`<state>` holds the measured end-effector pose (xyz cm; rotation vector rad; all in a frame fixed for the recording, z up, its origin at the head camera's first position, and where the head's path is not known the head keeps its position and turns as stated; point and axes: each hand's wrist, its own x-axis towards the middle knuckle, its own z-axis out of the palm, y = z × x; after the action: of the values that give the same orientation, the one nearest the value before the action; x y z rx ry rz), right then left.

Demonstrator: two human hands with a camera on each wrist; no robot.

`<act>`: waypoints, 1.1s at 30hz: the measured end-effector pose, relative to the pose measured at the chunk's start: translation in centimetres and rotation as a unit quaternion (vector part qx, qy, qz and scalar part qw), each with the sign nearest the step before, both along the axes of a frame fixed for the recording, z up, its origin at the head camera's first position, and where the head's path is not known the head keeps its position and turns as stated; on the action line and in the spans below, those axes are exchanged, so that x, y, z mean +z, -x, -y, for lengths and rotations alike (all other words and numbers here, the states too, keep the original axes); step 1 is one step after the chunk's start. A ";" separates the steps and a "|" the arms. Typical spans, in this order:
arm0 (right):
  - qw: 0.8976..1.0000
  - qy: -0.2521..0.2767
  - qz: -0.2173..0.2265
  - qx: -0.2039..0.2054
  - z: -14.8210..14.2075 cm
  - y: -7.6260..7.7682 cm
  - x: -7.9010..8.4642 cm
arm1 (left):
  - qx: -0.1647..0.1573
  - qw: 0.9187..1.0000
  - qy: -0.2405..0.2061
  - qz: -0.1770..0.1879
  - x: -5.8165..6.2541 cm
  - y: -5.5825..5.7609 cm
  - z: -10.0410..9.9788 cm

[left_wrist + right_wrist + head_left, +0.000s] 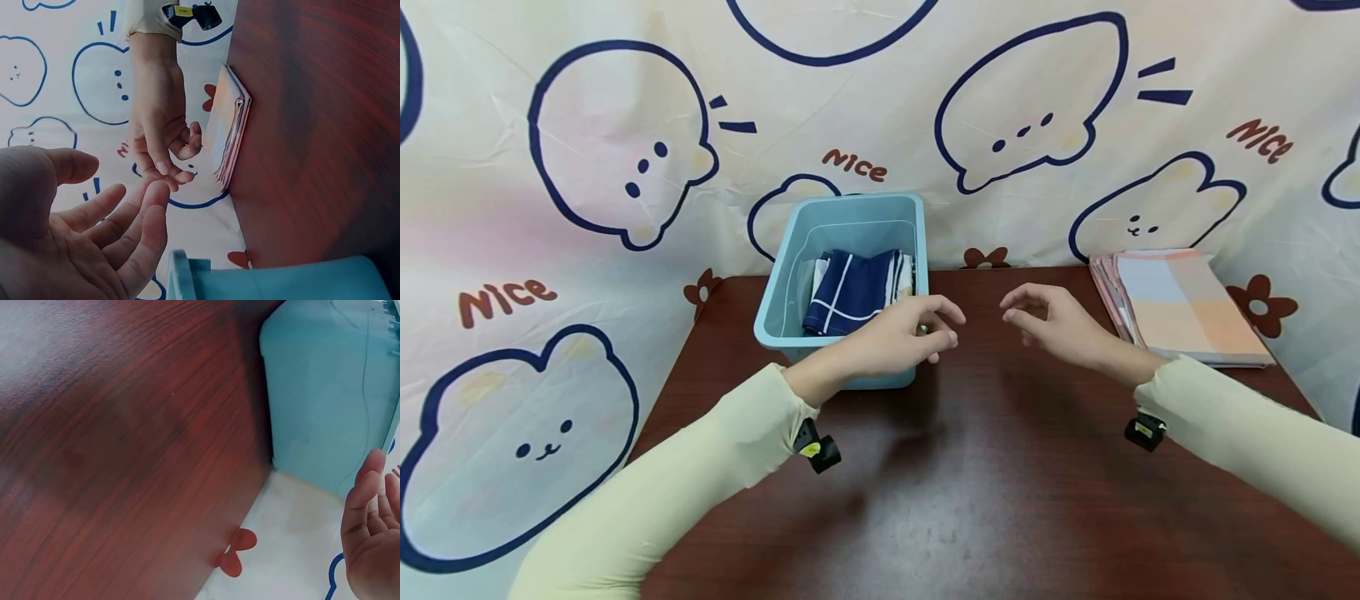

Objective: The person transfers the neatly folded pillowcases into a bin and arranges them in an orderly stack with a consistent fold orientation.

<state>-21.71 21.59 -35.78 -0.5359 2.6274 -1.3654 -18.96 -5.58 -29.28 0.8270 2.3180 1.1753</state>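
Note:
My left hand (901, 335) hovers by the right front of a light blue plastic bin (765, 321), its fingers loosely bent with nothing between them. Inside the bin lies folded navy cloth with white lines (857, 287), beside some paler cloth. Across a gap, my right hand (1056, 325) hangs over the table, also loosely bent and holding nothing. To its right sits a stack of folded checked cloth (1187, 304) in peach, pink and pale blue. In the left wrist view both hands appear, the left palm (81, 250) turned up with relaxed fingers.
A dark red-brown wooden table (970, 500) carries the bin at its back left and the cloth stack at its back right. A white curtain (880, 100) with cartoon bear outlines hangs behind and along the sides. Each wrist wears a small black camera.

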 end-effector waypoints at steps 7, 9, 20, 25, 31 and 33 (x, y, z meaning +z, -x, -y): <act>1.000 -0.012 -0.008 -0.004 -0.9 -0.2 -0.5 | -0.002 1.000 0.011 0.010 -0.7 -0.3 -0.8; 1.000 -0.016 -0.009 -0.008 -1.2 -0.2 -0.6 | -0.004 1.000 0.009 0.014 -0.9 -0.3 -1.0; 0.998 -0.054 0.001 -0.028 -2.7 -0.1 -1.7 | -0.037 0.999 0.019 0.027 -2.1 -0.5 -2.6; 0.998 -0.058 0.000 -0.031 -3.4 0.2 -2.5 | -0.036 0.998 0.019 0.051 -3.0 -0.3 -2.8; 0.997 -0.065 -0.008 -0.045 -4.5 0.8 -3.3 | -0.022 0.997 0.027 0.068 -4.0 -0.6 -3.0; 0.996 -0.070 -0.008 -0.053 -5.0 1.1 -3.5 | -0.020 0.997 0.028 0.071 -4.3 -0.6 -3.2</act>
<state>-22.78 26.56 -39.31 -0.3962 2.7745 -1.1958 -18.32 -2.42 -33.58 0.7416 2.1983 1.1101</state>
